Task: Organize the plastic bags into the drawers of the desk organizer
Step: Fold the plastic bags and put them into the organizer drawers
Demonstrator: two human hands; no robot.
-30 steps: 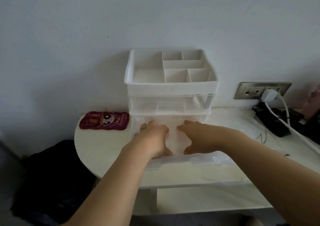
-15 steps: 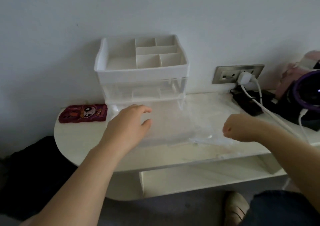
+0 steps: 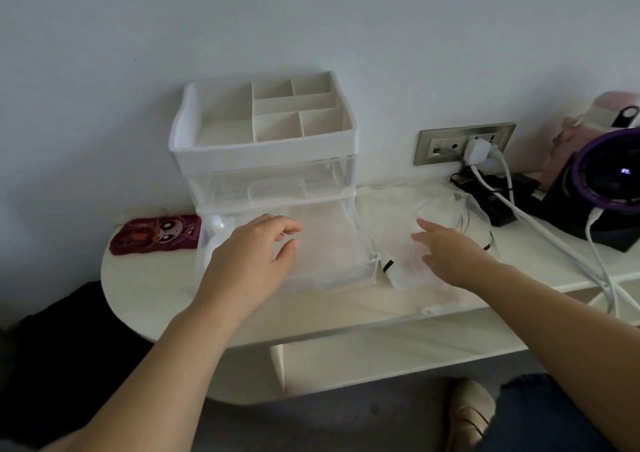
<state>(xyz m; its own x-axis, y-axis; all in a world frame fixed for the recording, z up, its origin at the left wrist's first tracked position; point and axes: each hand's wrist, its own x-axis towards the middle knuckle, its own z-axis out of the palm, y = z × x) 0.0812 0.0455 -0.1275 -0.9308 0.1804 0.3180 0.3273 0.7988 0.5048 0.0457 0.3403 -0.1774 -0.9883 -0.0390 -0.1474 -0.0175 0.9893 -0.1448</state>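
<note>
My left hand (image 3: 252, 261) hovers relaxed and empty over the open drawer (image 3: 366, 254) of the desk organizer (image 3: 263, 146), probably to steady it. My right hand (image 3: 446, 243), fingers straight, reaches plastic bags (image 3: 398, 205) just beyond its fingertips.

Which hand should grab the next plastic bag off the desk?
Right hand: it reaches over the plastic bags lying right of the open drawer, fingers stretched toward them. The left hand hovers over the drawer.

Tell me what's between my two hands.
In the head view, the open drawer, its right half holding clear bags, lies between your left hand and right hand.
</note>
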